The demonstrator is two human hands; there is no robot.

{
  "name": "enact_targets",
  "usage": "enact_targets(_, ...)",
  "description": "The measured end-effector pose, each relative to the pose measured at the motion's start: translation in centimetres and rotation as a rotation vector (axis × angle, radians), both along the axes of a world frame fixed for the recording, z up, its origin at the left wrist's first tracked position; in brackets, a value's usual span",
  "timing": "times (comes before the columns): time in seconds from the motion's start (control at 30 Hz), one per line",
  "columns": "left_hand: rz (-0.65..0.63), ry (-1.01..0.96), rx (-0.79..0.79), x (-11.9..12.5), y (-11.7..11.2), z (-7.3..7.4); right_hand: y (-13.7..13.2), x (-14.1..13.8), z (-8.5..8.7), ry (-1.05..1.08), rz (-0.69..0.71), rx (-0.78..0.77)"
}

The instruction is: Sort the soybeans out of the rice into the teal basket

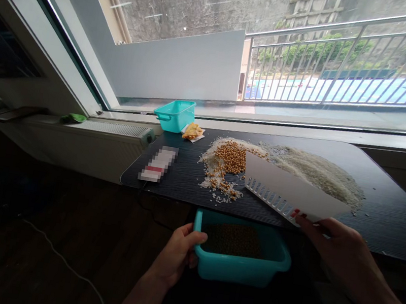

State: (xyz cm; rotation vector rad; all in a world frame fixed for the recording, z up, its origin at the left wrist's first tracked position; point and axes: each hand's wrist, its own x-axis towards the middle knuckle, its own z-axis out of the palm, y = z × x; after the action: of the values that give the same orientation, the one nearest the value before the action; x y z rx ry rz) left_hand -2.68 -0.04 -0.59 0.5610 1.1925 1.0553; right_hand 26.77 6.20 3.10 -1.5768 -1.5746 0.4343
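Note:
My left hand [180, 251] grips the left rim of a turquoise plastic bin [234, 269], held just below the table's front edge. Small round brownish beans or peas [237, 238] cover its bottom, in shadow. In my right hand [332, 234] is a flat white plastic scraper [291, 189] with a row of slots along one edge, tilted over the tabletop. Its far end touches or nearly touches a heap of yellow soybeans [231, 157]. White rice grains [207, 158] lie around and among the soybeans. A wider pile of rice [315, 172] spreads behind the scraper, partly hidden by it.
On the dark table [180, 169] are a second turquoise bin [178, 116] at the back left, a crumpled yellow cloth-like item [193, 131] and a blurred-out white power strip [158, 164] with a cord. A radiator [113, 132] and window stand behind.

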Motion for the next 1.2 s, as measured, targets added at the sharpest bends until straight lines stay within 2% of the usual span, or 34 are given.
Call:
enact_targets(0.1, 0.003, -0.005, -0.004, 0.0, 0.0, 0.0, 0.2, 0.2, -0.6, 0.121, 0.068, -0.068)
enact_targets(0.3, -0.017, 0.011, -0.013, -0.1, -0.1, -0.1, 0.4, -0.1, -1.6, 0.316, 0.086, -0.096)
enact_targets(0.7, -0.006, -0.005, 0.001, -0.2, -0.1, -0.2, 0.6, -1.8, -1.2, 0.384, 0.137, -0.116)
enact_targets(0.93, 0.008, 0.017, -0.009, -0.3, -0.2, 0.1, 1.1, -1.9, 0.2, 0.441, 0.123, -0.161)
enact_targets(1.1, 0.035, 0.094, 0.025, -1.1, 0.3, -1.2, 0.9, -1.9, 0.7, 0.481, 0.107, -0.162)
enact_targets(1.2, -0.026, 0.16, 0.064, -1.8, 0.9, -2.6, 0.8, -2.1, 0.9, 0.508, 0.103, -0.159)
